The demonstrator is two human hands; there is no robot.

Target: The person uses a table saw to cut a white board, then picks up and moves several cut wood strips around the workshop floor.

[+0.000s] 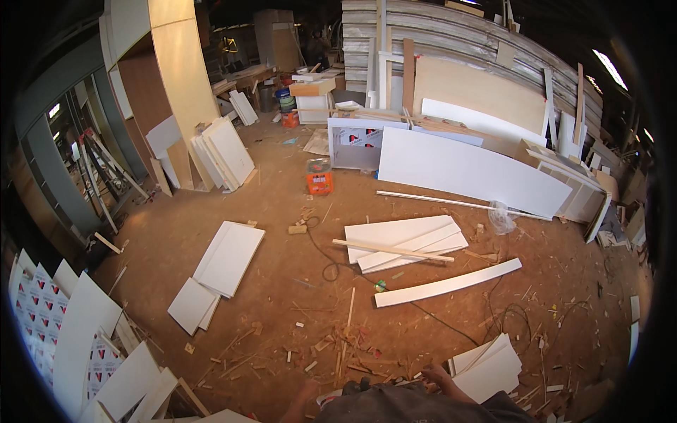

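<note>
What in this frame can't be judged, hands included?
- Head view: left hand and right hand sit at the lower edge, fingers partly hidden by dark clothing; grasp unclear.
- Orange box: too small to identify.
- Far workbench: dim, blurred.

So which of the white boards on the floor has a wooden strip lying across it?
The stack of white flat boards at centre-right: a thin bare-wood strip lies across it. The other white boards carry none.

White boards (405,241) lie on the reddish-brown floor (282,268) beside an orange box (319,182).
</note>
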